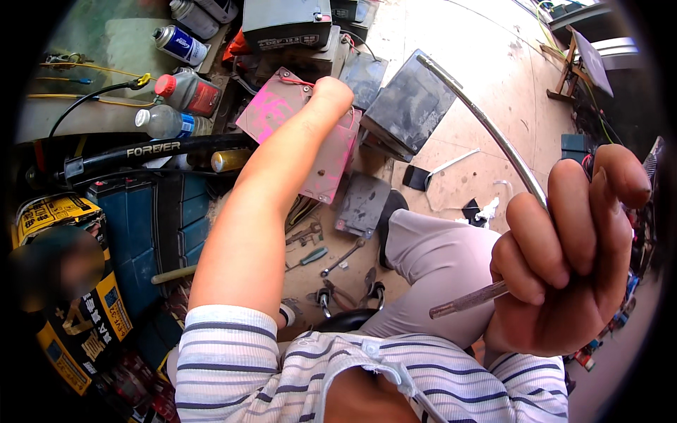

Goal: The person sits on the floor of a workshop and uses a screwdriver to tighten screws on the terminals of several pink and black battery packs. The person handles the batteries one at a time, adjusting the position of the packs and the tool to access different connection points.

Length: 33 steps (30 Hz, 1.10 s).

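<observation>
My right hand (575, 247) is raised close at the right, its fingers curled round a long, thin metal rod (493, 134). The rod's short end (465, 299) sticks out below the palm, and its long part reaches up toward the dark batteries. My left arm stretches forward, and my left hand (333, 95) rests at the top of a grey box-shaped battery (328, 158) smeared with pink. The left fingers are hidden behind the back of the hand. Thin red wires (295, 80) lie on the battery beside that hand.
Dark batteries (409, 106) stand around the pink-smeared one. A wrench (343, 256), a screwdriver (312, 256) and pliers (338, 295) lie on the floor by my feet. Bottles (187, 93) and spray cans (180, 46) stand at the left, near a black bar (155, 149) and a yellow-black carton (84, 321).
</observation>
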Available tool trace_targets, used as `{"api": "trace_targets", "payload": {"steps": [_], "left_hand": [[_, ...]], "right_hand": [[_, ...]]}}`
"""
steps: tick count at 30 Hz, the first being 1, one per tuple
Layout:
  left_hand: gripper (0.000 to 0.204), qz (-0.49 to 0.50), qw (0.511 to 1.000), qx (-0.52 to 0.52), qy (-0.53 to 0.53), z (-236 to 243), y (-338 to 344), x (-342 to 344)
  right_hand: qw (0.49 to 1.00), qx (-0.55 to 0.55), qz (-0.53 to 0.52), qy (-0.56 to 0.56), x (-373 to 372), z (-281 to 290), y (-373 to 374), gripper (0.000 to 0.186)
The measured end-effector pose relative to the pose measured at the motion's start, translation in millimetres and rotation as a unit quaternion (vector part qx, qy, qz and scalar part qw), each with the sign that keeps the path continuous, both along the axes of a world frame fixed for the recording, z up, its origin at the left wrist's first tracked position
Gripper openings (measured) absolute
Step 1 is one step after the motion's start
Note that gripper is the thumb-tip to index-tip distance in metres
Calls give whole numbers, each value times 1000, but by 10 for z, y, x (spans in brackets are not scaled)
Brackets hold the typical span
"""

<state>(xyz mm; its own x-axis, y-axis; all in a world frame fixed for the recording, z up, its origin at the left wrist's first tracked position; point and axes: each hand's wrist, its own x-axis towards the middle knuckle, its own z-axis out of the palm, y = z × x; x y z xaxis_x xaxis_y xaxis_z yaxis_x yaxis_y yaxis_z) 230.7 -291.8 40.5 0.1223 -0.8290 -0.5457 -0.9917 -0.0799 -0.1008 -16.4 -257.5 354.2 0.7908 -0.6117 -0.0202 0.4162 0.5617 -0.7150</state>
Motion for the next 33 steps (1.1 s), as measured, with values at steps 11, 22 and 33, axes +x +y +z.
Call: {"api": "trace_targets", "payload": {"steps": [11, 22, 33], "left_hand": [[23, 106, 992, -15, 62, -55, 32, -30], [29, 144, 986, -20, 83, 95, 18, -241], [34, 206, 974, 36, 82, -106, -40, -300]], "right_hand": [[1000, -2, 8, 1, 30, -7, 7, 9], [999, 46, -11, 14, 104, 43, 100, 10], [995, 17, 87, 54, 75, 76, 3, 12]]}}
